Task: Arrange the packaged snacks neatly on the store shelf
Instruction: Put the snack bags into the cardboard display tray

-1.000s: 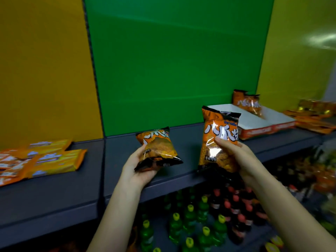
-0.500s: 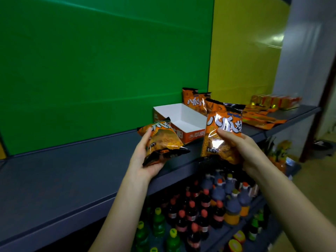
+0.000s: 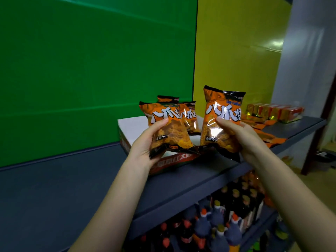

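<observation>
Two orange foil snack bags with black seams and large white lettering are off the shelf, one in each hand. My left hand [image 3: 145, 142] grips the left bag [image 3: 167, 128] by its lower half, thumb laid across the front and fingers curled behind. That bag is upright with its top leaning a little left. It hangs in front of the display box [image 3: 134, 124], a shallow open cardboard tray, white inside with red-orange printed sides. I cannot tell whether the bag's bottom seam touches the box.

My right hand [image 3: 243, 140] holds the right bag [image 3: 220, 117] the same way, thumb on the front and fingers wrapped round the back. It is upright, just right of the box and above the front edge of the shelf [image 3: 72, 179], a dark grey-blue board. The two held bags are near each other but apart.

Toward the box's back wall, two more bags of the same kind [image 3: 190, 115] stand upright, one partly behind the other. Flat orange packets [image 3: 272, 139] lie toward the shelf's right end, with a row of gold and red wrapped packs [image 3: 272, 111] behind them near the back edge. A green panel [image 3: 91, 70] backs the shelf's left part and a yellow panel [image 3: 236, 51] its right. Dark bottles with red, orange and yellow caps [image 3: 217, 218] crowd the level below.
</observation>
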